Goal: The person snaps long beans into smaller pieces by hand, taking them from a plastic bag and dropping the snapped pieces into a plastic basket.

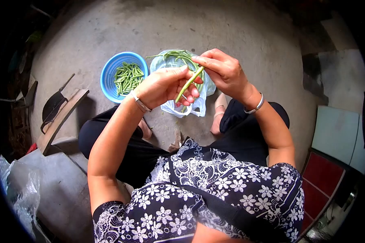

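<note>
My left hand (171, 84) is curled palm-up, with a green bean (190, 84) lying slanted across its fingers, under the thumb. At the bean's upper end, my right hand (226, 72) pinches it between thumb and fingertips. Below and behind both hands, a thin plastic bag (198, 106) lies spread on the floor, with long green beans (177, 54) on it. To the left stands a round blue plastic basket (106, 77) containing many short bean pieces (128, 79). My hands hide part of the bag.
My feet rest on the concrete floor (247, 36) either side of the bag. A wooden board (65, 118) and a dark object with a handle (54, 106) are at the left. Clear plastic (26, 198) lies lower left. A pale-topped, red-panelled cabinet (336, 131) stands at the right.
</note>
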Motion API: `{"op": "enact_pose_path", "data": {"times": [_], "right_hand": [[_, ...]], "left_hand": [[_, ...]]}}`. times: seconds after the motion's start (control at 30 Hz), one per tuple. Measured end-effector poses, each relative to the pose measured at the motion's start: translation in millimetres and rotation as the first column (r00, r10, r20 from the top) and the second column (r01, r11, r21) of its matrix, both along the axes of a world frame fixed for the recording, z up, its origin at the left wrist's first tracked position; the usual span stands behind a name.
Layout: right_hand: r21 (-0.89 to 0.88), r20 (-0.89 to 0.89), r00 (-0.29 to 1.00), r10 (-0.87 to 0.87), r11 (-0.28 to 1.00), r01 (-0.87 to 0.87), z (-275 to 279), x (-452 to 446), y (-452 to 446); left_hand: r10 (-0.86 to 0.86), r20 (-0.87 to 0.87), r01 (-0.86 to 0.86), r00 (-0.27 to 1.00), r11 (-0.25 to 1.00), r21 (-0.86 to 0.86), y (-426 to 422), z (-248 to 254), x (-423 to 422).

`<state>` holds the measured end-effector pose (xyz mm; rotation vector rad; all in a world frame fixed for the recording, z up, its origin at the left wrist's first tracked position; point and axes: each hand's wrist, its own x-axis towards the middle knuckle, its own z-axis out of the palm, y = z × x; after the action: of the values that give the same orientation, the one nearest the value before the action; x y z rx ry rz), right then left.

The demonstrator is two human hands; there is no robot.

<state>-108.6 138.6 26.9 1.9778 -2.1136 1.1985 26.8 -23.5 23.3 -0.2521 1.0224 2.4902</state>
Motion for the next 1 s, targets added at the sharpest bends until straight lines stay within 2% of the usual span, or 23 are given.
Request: {"op": "enact_pose_path", "data": {"times": [0.1, 0.2, 0.23, 0.3, 0.33, 0.43, 0.47, 0.57, 0.6, 0.7, 0.73, 0.83, 0.9, 0.97, 1.0], "right_hand": [[0.009, -0.024, 0.999, -0.024, 1.000, 0.025, -6.0, 0.3, -1.4], [0.009, 0.136, 0.956, -0.258, 0.966, 0.260, -4.0, 4.0, -2.0], [0.141, 0.320, 0.888, -0.331, 0.943, 0.301, -7.0, 1.4, -0.8], [0.408, 0.602, 0.630, -0.491, 0.867, 0.286, -15.4, -9.8, 3.8], [0.539, 0.726, 0.465, -0.506, 0.839, 0.072, -16.3, -14.8, 4.7], [0.480, 0.869, 0.014, -0.495, 0.833, -0.276, -23.4, -10.5, -1.0], [0.361, 0.917, -0.076, -0.391, 0.896, -0.257, -29.0, -7.0, -3.2], [0.242, 0.951, -0.174, -0.257, 0.965, -0.105, -27.0, -8.5, -4.1], [0.164, 0.959, -0.216, -0.185, 0.980, -0.112, -26.5, -13.1, -2.4], [0.128, 0.982, -0.135, -0.131, 0.991, -0.034, -19.1, -11.6, -1.0], [0.117, 0.985, -0.128, -0.119, 0.993, -0.023, -16.5, -10.7, 0.1], [0.067, 0.995, -0.077, -0.063, 0.996, 0.051, -14.8, -8.1, -0.2], [0.015, 0.998, -0.066, -0.012, 0.999, 0.050, -14.6, -6.8, -0.4], [-0.004, 0.999, -0.033, 0.007, 0.995, 0.097, -10.6, 1.3, -1.7], [-0.031, 0.999, -0.006, 0.032, 0.996, 0.085, -11.9, 1.8, -1.9]], "left_hand": [[-0.072, -0.074, 0.071, 0.995, 0.997, -0.005, 0.5, -8.5, 0.9], [-0.009, -0.050, 0.002, 0.999, 0.991, -0.135, 1.2, -8.6, 2.3], [0.017, -0.046, -0.025, 0.999, 0.983, -0.180, 1.1, -9.0, 3.0], [0.006, -0.067, -0.027, 0.998, 0.949, -0.314, 1.1, -6.0, 4.4], [-0.001, -0.077, -0.029, 0.997, 0.925, -0.379, 1.7, -4.9, 4.8], [-0.078, -0.124, 0.002, 0.989, 0.854, -0.520, 4.6, -5.1, 6.0], [-0.115, -0.165, 0.008, 0.979, 0.841, -0.541, 4.8, -6.8, 6.1], [-0.135, -0.121, 0.032, 0.983, 0.787, -0.616, 6.1, -8.4, 7.3], [-0.132, -0.087, 0.039, 0.987, 0.735, -0.677, 4.8, -4.6, 7.2], [-0.097, -0.132, -0.056, 0.986, 0.559, -0.827, 0.8, -7.0, 7.9], [-0.039, -0.193, -0.145, 0.980, 0.518, -0.843, -0.3, -14.1, 9.4], [0.176, -0.225, -0.281, 0.958, 0.437, -0.854, -0.2, -15.0, 9.4], [0.334, -0.206, -0.359, 0.920, 0.501, -0.788, 0.0, -8.9, 8.1], [0.474, -0.120, -0.438, 0.872, 0.648, -0.623, 0.0, -13.8, 7.2], [0.520, -0.107, -0.486, 0.847, 0.676, -0.554, 0.3, -15.8, 6.5]]}}
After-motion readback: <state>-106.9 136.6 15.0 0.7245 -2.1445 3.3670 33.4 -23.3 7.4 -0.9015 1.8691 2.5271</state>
